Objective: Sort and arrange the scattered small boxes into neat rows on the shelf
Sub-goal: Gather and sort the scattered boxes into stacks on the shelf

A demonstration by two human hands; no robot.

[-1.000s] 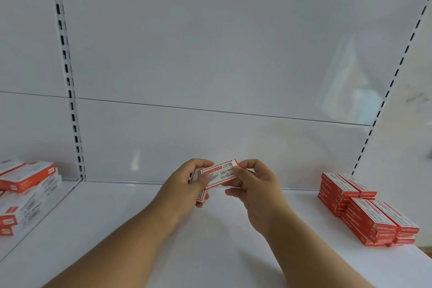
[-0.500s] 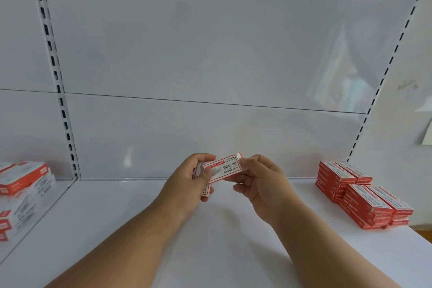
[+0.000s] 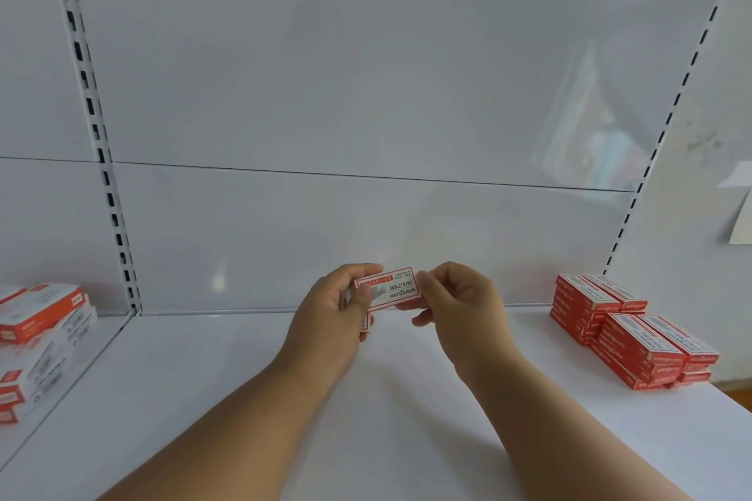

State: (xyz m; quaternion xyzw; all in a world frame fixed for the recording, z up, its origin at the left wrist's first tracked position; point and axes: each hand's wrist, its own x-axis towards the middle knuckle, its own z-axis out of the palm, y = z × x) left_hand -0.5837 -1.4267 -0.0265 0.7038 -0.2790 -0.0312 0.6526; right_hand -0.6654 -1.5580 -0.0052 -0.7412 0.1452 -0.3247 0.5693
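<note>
The small box (image 3: pixel 390 290) held up reads "wenguxa" and "24/6", upside down; print on the other boxes is too blurred

The left hand (image 3: pixel 329 307) hides most of a second box (image 3: pixel 365 325).

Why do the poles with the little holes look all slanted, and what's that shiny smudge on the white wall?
Head view: the wide-angle lens bends the slotted uprights, so they lean; the smudge is a faint reflection on the glossy back panel, too blurry to identify. Light is soft, with only pale shadows on the shelf. The box in the hands looks sharp enough to read.
</note>
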